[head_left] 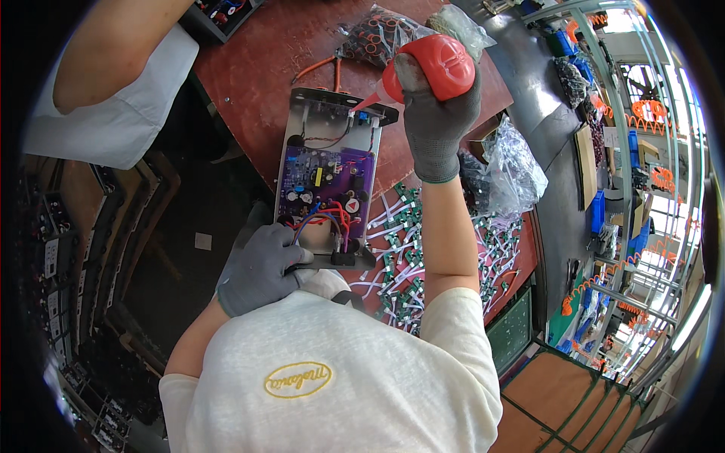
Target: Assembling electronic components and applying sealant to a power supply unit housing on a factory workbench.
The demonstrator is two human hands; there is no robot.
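bottle clenched in the right hand, nozzle at a connector of the chassis on the table, which the left hand grips; wires look already attached, the remainder unclear.

Up goes the call: the grey-gloved right hand is raised beyond and right of the purple circuit board, clenched in a grip, its bare forearm stretched nearly straight. The left hand, gloved too, is set beside the board's near-left corner, fingers bent.
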